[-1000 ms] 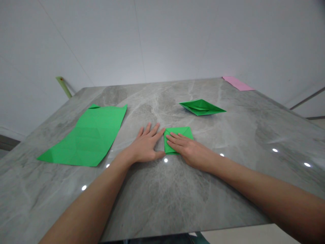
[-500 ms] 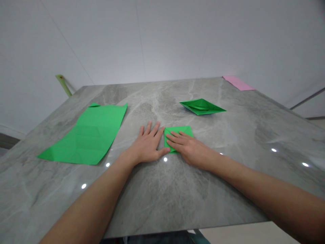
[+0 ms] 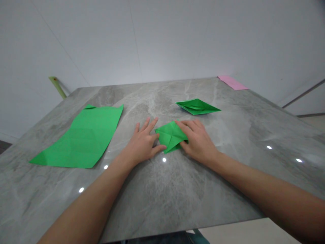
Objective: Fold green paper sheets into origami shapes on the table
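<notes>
A small folded green paper (image 3: 170, 135) with crease lines lies between my hands, its right side raised a little off the table. My right hand (image 3: 199, 139) grips its right edge, thumb below and fingers on top. At its left edge rests my left hand (image 3: 143, 142), fingers spread, with thumb and forefinger at the paper's left side. Beyond them sits a folded green paper boat (image 3: 198, 106), touched by neither hand. To the left lies a large green paper sheet (image 3: 88, 137) with fold lines and curled corners.
The grey marble-patterned table (image 3: 157, 196) meets a white wall (image 3: 101, 40) at the back. A pink paper (image 3: 233, 82) lies at the far right corner. A light green strip-like object (image 3: 58, 87) leans by the far left edge.
My right hand has gone from lying flat on the small folded paper to gripping its right edge. The paper is now turned and partly lifted. The view has shifted slightly.
</notes>
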`<state>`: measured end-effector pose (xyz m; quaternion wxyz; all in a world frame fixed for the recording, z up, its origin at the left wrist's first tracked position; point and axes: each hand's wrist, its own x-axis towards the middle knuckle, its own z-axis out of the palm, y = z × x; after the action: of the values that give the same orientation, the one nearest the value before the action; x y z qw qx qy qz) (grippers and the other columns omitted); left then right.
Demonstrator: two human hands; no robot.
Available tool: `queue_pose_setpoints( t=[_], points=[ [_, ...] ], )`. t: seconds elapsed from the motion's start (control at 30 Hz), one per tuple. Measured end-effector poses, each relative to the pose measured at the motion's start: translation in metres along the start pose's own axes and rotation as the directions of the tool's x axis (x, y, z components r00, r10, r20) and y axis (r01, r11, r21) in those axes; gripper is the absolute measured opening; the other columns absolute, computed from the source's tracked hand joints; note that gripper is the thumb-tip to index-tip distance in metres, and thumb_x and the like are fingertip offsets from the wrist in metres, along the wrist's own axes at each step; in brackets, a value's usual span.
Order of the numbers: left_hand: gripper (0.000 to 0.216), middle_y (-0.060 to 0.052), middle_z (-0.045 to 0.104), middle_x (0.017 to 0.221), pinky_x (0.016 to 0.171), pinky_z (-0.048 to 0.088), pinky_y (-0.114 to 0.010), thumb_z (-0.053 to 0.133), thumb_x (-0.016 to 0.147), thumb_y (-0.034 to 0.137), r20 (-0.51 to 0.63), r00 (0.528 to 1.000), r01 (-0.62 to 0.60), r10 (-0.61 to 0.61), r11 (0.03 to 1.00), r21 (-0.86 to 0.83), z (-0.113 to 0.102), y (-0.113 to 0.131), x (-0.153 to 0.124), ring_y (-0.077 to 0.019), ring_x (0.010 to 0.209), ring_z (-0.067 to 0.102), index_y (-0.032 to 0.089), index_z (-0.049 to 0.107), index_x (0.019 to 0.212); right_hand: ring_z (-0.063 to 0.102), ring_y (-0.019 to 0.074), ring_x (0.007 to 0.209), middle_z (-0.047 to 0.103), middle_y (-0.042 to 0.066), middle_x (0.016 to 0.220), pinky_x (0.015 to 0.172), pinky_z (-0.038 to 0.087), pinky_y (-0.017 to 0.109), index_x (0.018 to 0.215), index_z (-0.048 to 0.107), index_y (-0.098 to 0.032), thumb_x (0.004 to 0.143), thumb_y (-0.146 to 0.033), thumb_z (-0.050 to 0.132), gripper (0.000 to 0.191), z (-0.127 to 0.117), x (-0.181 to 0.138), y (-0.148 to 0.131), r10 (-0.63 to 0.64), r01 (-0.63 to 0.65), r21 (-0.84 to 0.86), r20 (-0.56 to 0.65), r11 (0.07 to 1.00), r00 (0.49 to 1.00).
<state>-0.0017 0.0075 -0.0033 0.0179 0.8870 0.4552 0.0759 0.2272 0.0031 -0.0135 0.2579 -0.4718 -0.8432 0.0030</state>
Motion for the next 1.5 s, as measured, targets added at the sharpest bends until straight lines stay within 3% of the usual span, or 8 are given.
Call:
queue_pose_setpoints(
  t=[0.2, 0.4, 0.6, 0.9, 1.13, 1.2, 1.33, 1.5],
  points=[
    [0.027, -0.011, 0.067, 0.117, 0.109, 0.031, -0.058, 0.066, 0.09, 0.04, -0.045, 0.987, -0.159, 0.156, 0.986, -0.056, -0.003, 0.006, 0.002, -0.0273, 0.111, 0.061, 0.016, 0.07, 0.078, 0.063, 0.0269, 0.073, 0.066, 0.011, 0.089, 0.065, 0.048, 0.038, 0.128, 0.04, -0.012, 0.073, -0.017, 0.054, 0.057, 0.001, 0.002, 0.002, 0.359, -0.353, 0.11, -0.039, 0.929, 0.932],
    [0.037, -0.006, 0.061, 0.072, 0.079, 0.046, -0.036, 0.059, 0.093, 0.04, -0.014, 0.941, -0.338, 0.339, 0.936, -0.093, -0.001, 0.015, 0.002, -0.0185, 0.072, 0.059, 0.015, 0.067, 0.066, 0.064, 0.0202, 0.069, 0.069, 0.004, 0.076, 0.065, 0.045, 0.029, 0.116, 0.048, -0.017, 0.086, -0.027, 0.049, 0.032, 0.006, 0.004, 0.004, 0.515, -0.523, 0.401, 0.136, 0.752, 0.846],
    [0.04, -0.005, 0.064, 0.077, 0.076, 0.042, -0.036, 0.046, 0.1, 0.042, -0.02, 0.918, -0.394, 0.396, 0.908, -0.144, 0.004, 0.036, -0.002, -0.0192, 0.076, 0.061, 0.016, 0.067, 0.079, 0.052, 0.0153, 0.058, 0.056, 0.001, 0.058, 0.055, 0.034, 0.027, 0.058, 0.054, -0.019, 0.094, -0.049, 0.039, 0.05, 0.003, 0.005, -0.004, 0.392, -0.474, 0.457, 0.266, 0.753, 0.88],
    [0.026, -0.004, 0.063, 0.08, 0.072, 0.047, -0.03, 0.052, 0.096, 0.026, -0.106, 0.943, -0.329, 0.314, 0.852, -0.408, 0.007, 0.033, -0.002, -0.0167, 0.076, 0.06, 0.016, 0.064, 0.076, 0.049, 0.0149, 0.062, 0.052, -0.002, 0.058, 0.063, 0.036, 0.029, 0.057, 0.056, -0.018, 0.089, -0.045, 0.052, 0.042, -0.005, 0.006, -0.01, 0.181, -0.299, 0.484, 0.276, 0.823, 0.944],
    [0.006, 0.0, 0.057, 0.078, 0.06, 0.042, -0.025, 0.066, 0.083, 0.019, -0.337, 0.935, -0.106, -0.109, 0.823, -0.558, 0.005, 0.014, 0.003, -0.012, 0.065, 0.051, 0.017, 0.061, 0.081, 0.061, 0.0195, 0.075, 0.067, 0.002, 0.07, 0.08, 0.043, 0.035, 0.067, 0.067, -0.019, 0.087, -0.025, 0.057, 0.022, -0.004, 0.007, -0.003, 0.044, -0.169, 0.433, 0.284, 0.886, 0.958],
    [0.012, -0.001, 0.06, 0.084, 0.063, 0.043, -0.024, 0.066, 0.083, 0.016, -0.274, 0.959, -0.094, -0.078, 0.821, -0.562, 0.004, 0.005, 0.004, -0.0132, 0.071, 0.054, 0.018, 0.065, 0.094, 0.061, 0.0198, 0.076, 0.068, 0.002, 0.071, 0.083, 0.042, 0.037, 0.071, 0.068, -0.019, 0.086, -0.023, 0.058, 0.018, -0.005, 0.008, 0.001, 0.0, -0.124, 0.42, 0.285, 0.899, 0.959],
    [0.01, 0.0, 0.063, 0.072, 0.067, 0.044, -0.026, 0.062, 0.087, 0.017, -0.115, 0.992, -0.11, 0.055, 0.823, -0.557, 0.007, -0.001, 0.005, -0.014, 0.07, 0.058, 0.018, 0.067, 0.079, 0.056, 0.0161, 0.066, 0.063, 0.0, 0.066, 0.069, 0.041, 0.03, 0.066, 0.065, -0.018, 0.086, -0.025, 0.058, 0.022, -0.006, 0.009, 0.004, 0.051, -0.164, 0.413, 0.271, 0.896, 0.961],
    [0.012, 0.001, 0.064, 0.068, 0.064, 0.044, -0.026, 0.061, 0.088, 0.022, -0.031, 1.0, -0.02, 0.005, 0.862, -0.506, 0.007, 0.009, 0.005, -0.0138, 0.063, 0.057, 0.018, 0.067, 0.078, 0.044, 0.0116, 0.054, 0.049, -0.004, 0.055, 0.053, 0.03, 0.026, 0.058, 0.053, -0.018, 0.087, -0.04, 0.059, 0.037, -0.002, 0.007, 0.0, 0.19, -0.302, 0.433, 0.282, 0.849, 0.94]
  ],
)
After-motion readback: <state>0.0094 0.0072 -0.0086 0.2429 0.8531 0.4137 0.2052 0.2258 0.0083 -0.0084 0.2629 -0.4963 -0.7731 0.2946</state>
